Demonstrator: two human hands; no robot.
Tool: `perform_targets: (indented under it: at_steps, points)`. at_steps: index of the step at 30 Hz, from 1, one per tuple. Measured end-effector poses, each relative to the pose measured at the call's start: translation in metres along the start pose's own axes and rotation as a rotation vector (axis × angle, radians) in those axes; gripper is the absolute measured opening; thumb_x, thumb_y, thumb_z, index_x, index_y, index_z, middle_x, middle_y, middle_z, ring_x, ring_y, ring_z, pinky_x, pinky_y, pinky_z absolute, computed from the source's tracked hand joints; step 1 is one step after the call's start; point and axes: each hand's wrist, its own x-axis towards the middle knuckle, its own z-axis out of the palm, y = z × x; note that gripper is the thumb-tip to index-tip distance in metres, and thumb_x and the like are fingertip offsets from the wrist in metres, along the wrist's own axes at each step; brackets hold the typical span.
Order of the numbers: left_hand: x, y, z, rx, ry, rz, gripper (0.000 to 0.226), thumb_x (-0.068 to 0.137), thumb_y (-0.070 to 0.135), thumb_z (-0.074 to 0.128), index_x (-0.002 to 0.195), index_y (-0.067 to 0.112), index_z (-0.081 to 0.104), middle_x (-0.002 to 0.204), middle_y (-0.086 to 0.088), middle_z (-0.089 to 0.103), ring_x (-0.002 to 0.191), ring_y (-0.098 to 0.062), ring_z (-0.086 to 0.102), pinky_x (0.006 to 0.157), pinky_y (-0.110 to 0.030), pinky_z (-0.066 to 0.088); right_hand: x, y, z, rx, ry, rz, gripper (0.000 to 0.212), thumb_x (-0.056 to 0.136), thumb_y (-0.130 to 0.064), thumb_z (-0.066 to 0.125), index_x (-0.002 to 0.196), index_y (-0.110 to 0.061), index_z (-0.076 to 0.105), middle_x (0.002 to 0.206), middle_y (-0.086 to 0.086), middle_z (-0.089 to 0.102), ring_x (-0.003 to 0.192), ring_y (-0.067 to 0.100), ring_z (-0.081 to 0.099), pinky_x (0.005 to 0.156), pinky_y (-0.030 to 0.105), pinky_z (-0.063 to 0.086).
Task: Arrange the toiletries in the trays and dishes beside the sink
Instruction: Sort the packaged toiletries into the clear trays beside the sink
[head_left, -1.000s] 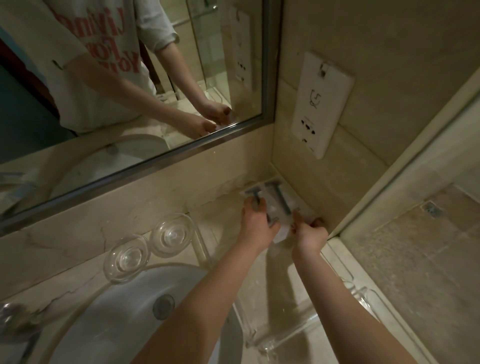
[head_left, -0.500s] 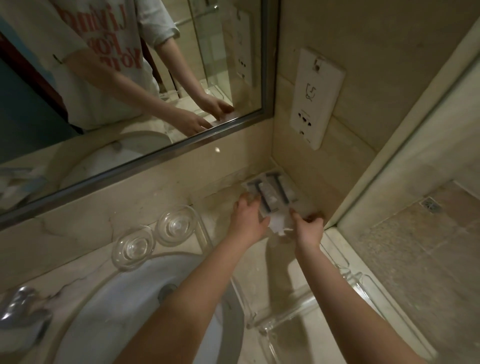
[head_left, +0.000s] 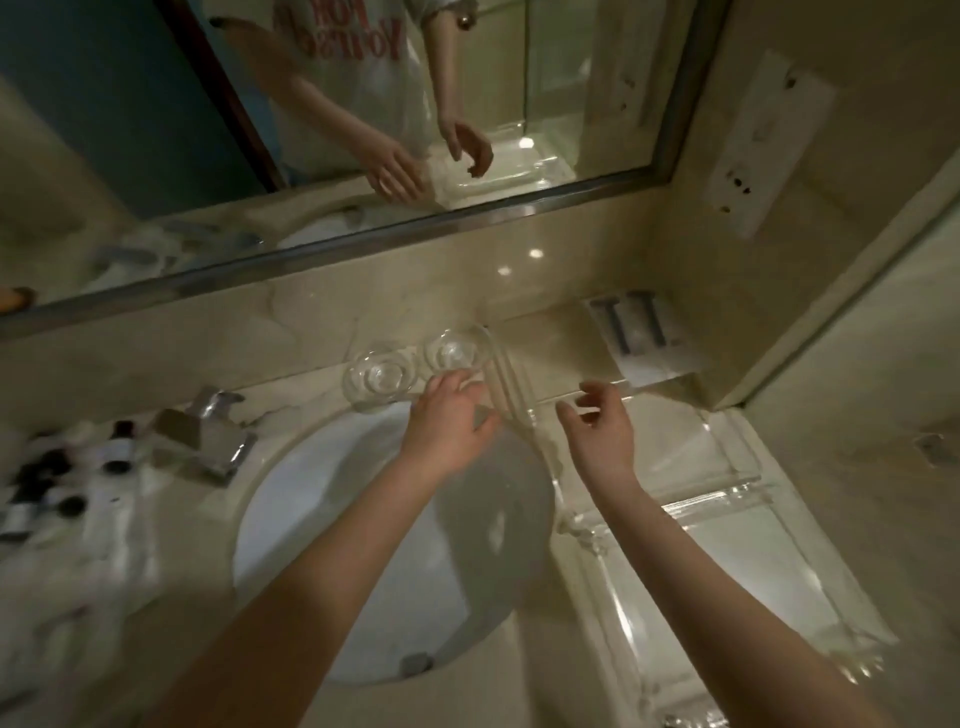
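Two wrapped razor packets (head_left: 636, 332) lie in the far right corner of a clear tray (head_left: 550, 358) beside the sink. Both my hands hover empty over the tray's near left edge. My left hand (head_left: 449, 423) has its fingers spread near two round glass dishes (head_left: 382, 376), and my right hand (head_left: 602, 434) is loosely open. A second clear tray (head_left: 727, 561) sits nearer on the right. Small dark-capped bottles (head_left: 62, 483) and white packets lie blurred at the far left of the counter.
The white oval sink basin (head_left: 363, 545) lies below my arms, with the metal tap (head_left: 205, 434) at its left. A mirror (head_left: 311, 130) runs along the back wall. A socket plate (head_left: 763, 145) is on the right wall.
Both hands have let go of the razor packets and drawn back towards the sink. The view has swung left, bringing the tap and bottles into sight.
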Motion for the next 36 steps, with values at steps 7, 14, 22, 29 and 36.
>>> perform_targets:
  at_steps: [7, 14, 22, 29, 36]
  points:
    - [-0.1, -0.115, -0.022, -0.008, 0.008, -0.224, 0.05, 0.089, 0.037, 0.054, 0.134, 0.017, 0.047, 0.147, -0.005, 0.038, 0.138, -0.025, 0.029, 0.111, -0.036, 0.029, -0.09, -0.028, 0.092, -0.14, -0.388, -0.125, 0.027, 0.084, -0.023, 0.063, 0.11, -0.018, 0.058, 0.094, -0.004, 0.06, 0.075, 0.012, 0.057, 0.067, 0.025, 0.045]
    - [-0.193, -0.235, -0.034, -0.054, -0.018, -0.471, 0.049, 0.091, 0.037, 0.051, 0.133, 0.012, 0.047, 0.142, -0.008, 0.044, 0.132, -0.028, 0.036, 0.109, -0.031, 0.029, -0.171, -0.048, 0.196, -0.317, -0.776, -0.16, 0.026, 0.083, -0.025, 0.065, 0.107, -0.015, 0.061, 0.1, 0.002, 0.062, 0.089, 0.022, 0.06, 0.077, 0.035, 0.049]
    - [-0.28, -0.348, -0.047, -0.134, -0.077, -0.776, 0.051, 0.089, 0.041, 0.051, 0.13, 0.011, 0.048, 0.139, -0.012, 0.047, 0.126, -0.03, 0.045, 0.103, -0.039, 0.041, -0.231, -0.066, 0.301, -0.669, -1.158, -0.328, 0.036, 0.089, -0.03, 0.057, 0.12, -0.012, 0.055, 0.121, 0.01, 0.059, 0.11, 0.025, 0.054, 0.089, 0.03, 0.042]
    - [-0.33, -0.403, -0.051, -0.021, -0.133, -0.868, 0.059, 0.08, 0.04, 0.059, 0.132, 0.016, 0.045, 0.138, -0.012, 0.039, 0.128, -0.033, 0.035, 0.102, -0.042, 0.036, -0.266, -0.076, 0.369, -0.859, -1.323, -0.493, 0.048, 0.086, -0.031, 0.062, 0.129, -0.013, 0.049, 0.132, 0.011, 0.053, 0.118, 0.027, 0.051, 0.096, 0.034, 0.041]
    - [-0.347, -0.428, -0.046, 0.05, -0.118, -0.773, 0.071, 0.075, 0.044, 0.065, 0.137, 0.02, 0.038, 0.144, -0.006, 0.035, 0.135, -0.029, 0.027, 0.111, -0.044, 0.03, -0.314, -0.056, 0.389, -1.196, -1.407, -0.995, 0.081, 0.067, -0.046, 0.075, 0.131, -0.015, 0.036, 0.131, 0.01, 0.04, 0.116, 0.028, 0.041, 0.093, 0.04, 0.042]
